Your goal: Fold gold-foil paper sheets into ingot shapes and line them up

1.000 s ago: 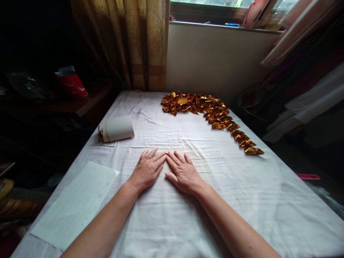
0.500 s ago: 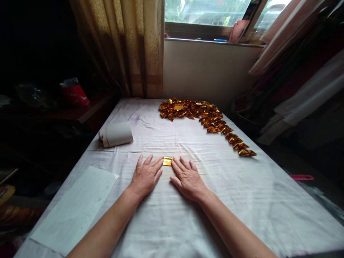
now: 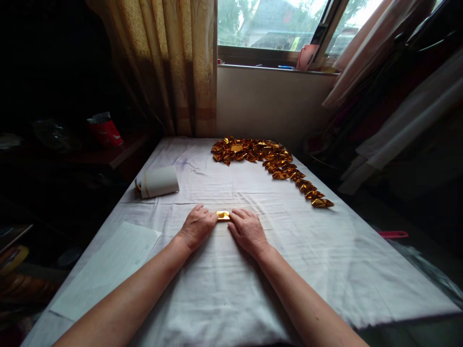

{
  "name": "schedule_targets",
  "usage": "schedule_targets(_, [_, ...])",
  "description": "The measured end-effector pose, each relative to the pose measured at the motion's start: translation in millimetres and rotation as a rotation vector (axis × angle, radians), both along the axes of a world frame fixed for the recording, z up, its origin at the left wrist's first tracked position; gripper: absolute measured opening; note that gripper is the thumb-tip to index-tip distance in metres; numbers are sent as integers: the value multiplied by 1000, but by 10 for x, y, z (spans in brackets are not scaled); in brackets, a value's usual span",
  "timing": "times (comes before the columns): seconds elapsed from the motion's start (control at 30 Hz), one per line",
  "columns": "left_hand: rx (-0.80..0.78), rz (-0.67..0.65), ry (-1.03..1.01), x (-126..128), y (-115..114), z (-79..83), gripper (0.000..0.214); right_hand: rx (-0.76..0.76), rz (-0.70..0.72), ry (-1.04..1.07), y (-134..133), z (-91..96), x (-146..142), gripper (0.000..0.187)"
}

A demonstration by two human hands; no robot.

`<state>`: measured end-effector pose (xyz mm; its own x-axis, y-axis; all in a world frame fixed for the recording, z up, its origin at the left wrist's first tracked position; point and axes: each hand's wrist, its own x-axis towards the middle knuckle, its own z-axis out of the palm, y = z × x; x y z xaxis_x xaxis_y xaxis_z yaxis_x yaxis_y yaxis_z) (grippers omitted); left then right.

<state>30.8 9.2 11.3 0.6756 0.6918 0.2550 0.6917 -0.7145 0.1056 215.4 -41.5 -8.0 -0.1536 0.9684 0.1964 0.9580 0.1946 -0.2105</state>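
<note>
A small folded piece of gold foil paper lies on the white cloth between my two hands. My left hand is closed, with its fingers curled at the foil's left end. At the right end, the bent fingers of my right hand are drawn together on the foil, the thumb tucked lower down. My fingers hide both ends of the piece. Beyond my hands, a heap of folded gold foil pieces spreads along the far edge, with a row of them trailing down the right side.
A whitish roll with a band round it lies at the left. Nearer me, a pale sheet of paper rests on the cloth-covered table. A curtain and a window stand behind; clothes hang at the right.
My fingers have gone from spread flat to curled in at the foil's ends. The foil looks narrower and more raised. The camera view has shifted slightly.
</note>
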Motion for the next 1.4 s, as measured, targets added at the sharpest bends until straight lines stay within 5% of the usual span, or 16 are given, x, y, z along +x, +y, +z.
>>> schedule_targets(0.3, [-233,105,-229,-111,141,56,24,-6,-100,76,252,65,28,24])
schedule_targets(0.63, [-665,228,-772,-65,333,-4,32,-10,-19,757,537,-50,55,30])
schedule_targets(0.8, [-701,340,-1000,37,312,-77,39,-14,-27,1068,584,-133,-24,43])
schedule_targets(0.97, [-704,377,-1138,128,203,-162,42,-124,-28,1495,500,-74,-92,31])
schedule_targets(1.17, [-803,333,-1175,109,132,-186,41,-167,-102,1527,435,4,-158,23])
schedule_targets(1.4, [-852,385,-1126,118,101,-145,39,-165,-166,1457,413,-28,-188,45])
